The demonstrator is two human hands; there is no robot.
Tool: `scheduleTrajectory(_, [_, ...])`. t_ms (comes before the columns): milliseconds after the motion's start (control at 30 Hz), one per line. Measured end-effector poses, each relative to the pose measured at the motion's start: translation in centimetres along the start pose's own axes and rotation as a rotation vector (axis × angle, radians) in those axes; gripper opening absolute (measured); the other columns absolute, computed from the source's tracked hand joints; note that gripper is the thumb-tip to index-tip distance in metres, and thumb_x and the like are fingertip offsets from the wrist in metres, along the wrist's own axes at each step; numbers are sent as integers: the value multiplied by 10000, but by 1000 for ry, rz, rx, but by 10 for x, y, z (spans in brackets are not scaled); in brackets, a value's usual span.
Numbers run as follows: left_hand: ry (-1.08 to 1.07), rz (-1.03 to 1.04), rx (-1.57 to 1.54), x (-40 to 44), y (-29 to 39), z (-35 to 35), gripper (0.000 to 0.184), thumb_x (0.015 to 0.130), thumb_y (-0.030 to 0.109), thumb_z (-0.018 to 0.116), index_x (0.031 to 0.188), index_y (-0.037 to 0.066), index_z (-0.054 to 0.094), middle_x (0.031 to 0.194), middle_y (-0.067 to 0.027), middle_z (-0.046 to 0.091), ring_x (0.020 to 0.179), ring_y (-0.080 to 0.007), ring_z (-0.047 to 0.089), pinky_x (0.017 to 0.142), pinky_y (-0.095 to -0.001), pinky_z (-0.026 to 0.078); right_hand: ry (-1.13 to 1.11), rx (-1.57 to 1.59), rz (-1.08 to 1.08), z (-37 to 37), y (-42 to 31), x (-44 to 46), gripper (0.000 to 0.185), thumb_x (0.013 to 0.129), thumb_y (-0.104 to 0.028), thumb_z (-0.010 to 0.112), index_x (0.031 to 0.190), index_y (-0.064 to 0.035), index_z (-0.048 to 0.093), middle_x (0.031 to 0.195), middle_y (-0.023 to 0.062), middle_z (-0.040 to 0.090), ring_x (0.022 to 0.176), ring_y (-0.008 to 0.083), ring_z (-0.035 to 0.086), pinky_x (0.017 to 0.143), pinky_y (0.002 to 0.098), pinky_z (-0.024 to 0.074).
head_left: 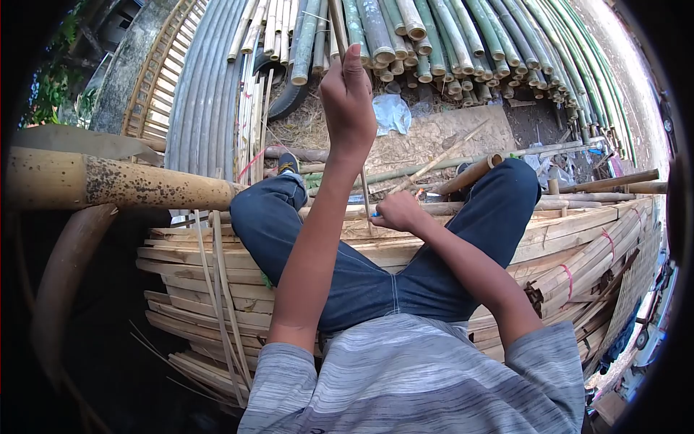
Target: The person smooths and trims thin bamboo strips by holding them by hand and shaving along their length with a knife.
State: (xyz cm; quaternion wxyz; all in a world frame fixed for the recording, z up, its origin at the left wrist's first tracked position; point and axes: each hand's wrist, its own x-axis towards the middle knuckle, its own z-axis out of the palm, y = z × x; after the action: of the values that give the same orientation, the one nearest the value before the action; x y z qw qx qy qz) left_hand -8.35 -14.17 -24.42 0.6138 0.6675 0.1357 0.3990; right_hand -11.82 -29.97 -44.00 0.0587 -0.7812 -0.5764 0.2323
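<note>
My left hand [348, 101] is raised in front of me, closed around a long thin bamboo strip [337, 29] with the thumb pointing up. The strip runs steeply from the top of the view down between my knees. At its lower end is my right hand [399, 211], its fingers closed. A small bit of blue shows at those fingertips, but what they grip is mostly hidden. Just behind the right hand a small orange-red spot is visible, too small to name. Both forearms reach over my jeans as I sit on stacked split bamboo [191, 271].
Green bamboo poles [376, 36] lie piled ahead, cut ends facing me. A thick spotted bamboo pole [159, 181] juts in from the left. Flattened cardboard [463, 134] and a light-blue plastic bag [392, 113] lie on the ground. Tied bamboo bundles [578, 278] sit at right.
</note>
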Motion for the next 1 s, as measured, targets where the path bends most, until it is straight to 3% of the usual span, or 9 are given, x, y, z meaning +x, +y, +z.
scheduleTrajectory(333, [-8, 15, -3, -1, -2, 8, 530, 990, 501, 420, 638, 129, 282, 548, 52, 265, 439, -36, 255, 383, -228, 194, -6, -19, -4, -2, 3, 0, 508, 836, -539, 577, 693, -68, 702, 654, 159, 647, 610, 349, 646, 555, 459, 496])
scheduleTrajectory(400, [-28, -10, -16, -3, 0, 8, 542, 976, 555, 399, 663, 125, 297, 557, 55, 261, 441, -34, 242, 385, -225, 175, 42, -32, -47, -20, 2, -1, 527, 848, -547, 561, 667, -66, 679, 636, 153, 635, 573, 353, 625, 527, 470, 469])
scheduleTrajectory(467, [-31, -76, -122, -5, 3, 4, 564, 980, 564, 371, 650, 110, 314, 555, 45, 281, 459, -43, 259, 404, -236, 189, 154, -22, -94, -34, 2, -4, 518, 862, -537, 556, 641, -76, 629, 597, 126, 607, 525, 330, 599, 488, 458, 438])
scheduleTrajectory(567, [-36, -164, -245, -4, 5, -2, 588, 976, 593, 331, 645, 108, 313, 564, 48, 288, 482, -40, 262, 420, -228, 181, 577, 12, -160, -55, 2, -7, 415, 866, -489, 589, 676, -120, 603, 569, 72, 582, 497, 274, 591, 443, 395, 432])
scheduleTrajectory(700, [-86, -196, -333, 2, 1, -13, 560, 945, 627, 380, 708, 123, 325, 572, 52, 277, 460, -29, 235, 402, -211, 153, 754, 36, -94, -63, 2, -7, 440, 860, -487, 603, 633, -112, 558, 544, 70, 566, 468, 251, 580, 435, 383, 439])
scheduleTrajectory(733, [-126, -202, -370, 3, -1, -16, 555, 928, 646, 402, 740, 128, 332, 567, 50, 267, 440, -33, 219, 394, -213, 140, 750, 39, -93, -52, 3, -7, 440, 860, -487, 603, 633, -112, 558, 544, 70, 566, 468, 251, 580, 435, 383, 439])
scheduleTrajectory(867, [-147, -232, -437, 10, -2, -24, 531, 921, 617, 461, 735, 135, 338, 573, 38, 276, 436, -35, 211, 388, -204, 146, 340, -98, -226, 9, 4, -3, 451, 879, -476, 579, 634, -97, 570, 534, 100, 580, 507, 274, 618, 437, 393, 451])
scheduleTrajectory(967, [-145, -208, -459, 11, -4, -34, 514, 930, 596, 465, 740, 137, 336, 570, 35, 271, 422, -38, 207, 376, -200, 152, 349, -121, -229, 7, 2, 2, 450, 878, -483, 580, 637, -103, 558, 534, 92, 572, 493, 271, 606, 440, 388, 451])
scheduleTrajectory(1000, [-135, -197, -467, 10, -3, -38, 508, 933, 591, 462, 743, 137, 335, 569, 35, 267, 418, -39, 206, 371, -202, 153, 507, -73, -204, -5, -1, 3, 449, 876, -486, 581, 640, -106, 554, 540, 87, 570, 487, 269, 599, 439, 385, 447])
